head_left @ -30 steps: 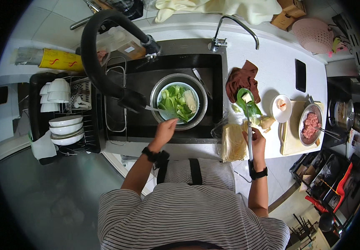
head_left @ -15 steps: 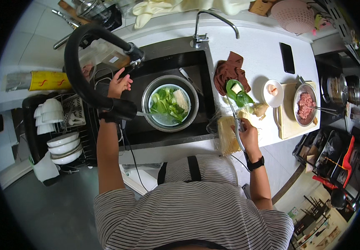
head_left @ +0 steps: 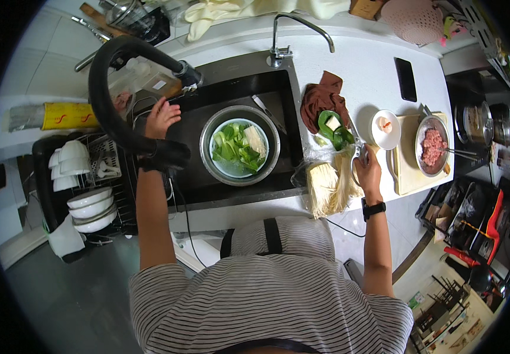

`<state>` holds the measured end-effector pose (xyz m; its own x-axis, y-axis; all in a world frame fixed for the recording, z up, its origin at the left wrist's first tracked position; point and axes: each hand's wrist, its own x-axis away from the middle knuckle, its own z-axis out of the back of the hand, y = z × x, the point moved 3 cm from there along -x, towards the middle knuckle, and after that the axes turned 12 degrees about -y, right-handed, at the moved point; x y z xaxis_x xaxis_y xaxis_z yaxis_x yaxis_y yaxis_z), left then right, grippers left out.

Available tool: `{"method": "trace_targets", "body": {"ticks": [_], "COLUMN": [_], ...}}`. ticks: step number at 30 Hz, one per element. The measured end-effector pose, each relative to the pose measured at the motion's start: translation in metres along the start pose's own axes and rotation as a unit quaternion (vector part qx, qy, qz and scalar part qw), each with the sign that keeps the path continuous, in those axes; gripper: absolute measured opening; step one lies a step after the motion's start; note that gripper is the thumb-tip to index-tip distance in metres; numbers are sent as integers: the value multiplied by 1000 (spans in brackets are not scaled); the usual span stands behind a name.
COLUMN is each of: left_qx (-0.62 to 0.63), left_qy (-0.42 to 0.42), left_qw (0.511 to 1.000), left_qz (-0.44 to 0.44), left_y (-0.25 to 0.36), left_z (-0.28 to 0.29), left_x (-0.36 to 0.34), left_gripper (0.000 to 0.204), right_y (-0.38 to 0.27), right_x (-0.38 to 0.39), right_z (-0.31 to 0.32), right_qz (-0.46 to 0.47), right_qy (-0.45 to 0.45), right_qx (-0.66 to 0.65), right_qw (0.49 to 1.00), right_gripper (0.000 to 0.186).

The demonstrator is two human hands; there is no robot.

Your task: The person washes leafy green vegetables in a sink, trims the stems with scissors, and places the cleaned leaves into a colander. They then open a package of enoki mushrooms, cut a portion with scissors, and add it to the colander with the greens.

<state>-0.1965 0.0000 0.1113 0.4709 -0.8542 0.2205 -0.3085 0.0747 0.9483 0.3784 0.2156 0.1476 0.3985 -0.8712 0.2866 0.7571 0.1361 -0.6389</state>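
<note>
My left hand (head_left: 162,117) is raised behind the black sink faucet (head_left: 116,130), near its base, fingers apart and holding nothing. Below the spout, in the dark sink (head_left: 187,180), stands a metal basin (head_left: 206,159) with a white bowl of green leafy vegetables (head_left: 237,147) and a pale bundle (head_left: 256,140) in it. Over the counter, my right hand (head_left: 368,168) is closed on metal scissors (head_left: 356,134), their blades pointing away from me. Beside it lie enoki mushrooms (head_left: 323,189), partly in clear plastic. Green leaves (head_left: 339,137) with a whitish piece lie just beyond.
A brown cloth (head_left: 326,100), a small white bowl (head_left: 386,140) and a phone (head_left: 405,79) are on the counter. Right of them, a bowl of minced meat (head_left: 433,147) sits on a cutting board (head_left: 405,180). A dish rack (head_left: 116,200) with white bowls flanks the sink's left. A slim tap (head_left: 277,53) stands behind.
The water stream from the faucet is gone. My right hand has moved right and away from me with the scissors, uncovering more of the mushrooms. My left hand has shifted slightly left.
</note>
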Motion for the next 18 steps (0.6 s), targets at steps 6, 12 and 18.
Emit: {"method": "trace_targets", "body": {"ticks": [6,12,18], "left_qx": [127,-75,-517], "left_qy": [-39,85,-148], "left_qw": [980,962,837], "left_qz": [148,248,103], "left_y": [-110,-152,-155], "left_z": [-16,-87,-163], "left_x": [85,110,78], "left_gripper": [22,31,36], "right_y": [3,-17,-31], "right_x": [-3,22,53], "right_z": [-9,3,14], "right_qz": [49,62,58], "right_qy": [-15,10,18], "right_qx": [99,127,19], "right_qw": [994,990,998], "right_gripper": [50,42,33]}}
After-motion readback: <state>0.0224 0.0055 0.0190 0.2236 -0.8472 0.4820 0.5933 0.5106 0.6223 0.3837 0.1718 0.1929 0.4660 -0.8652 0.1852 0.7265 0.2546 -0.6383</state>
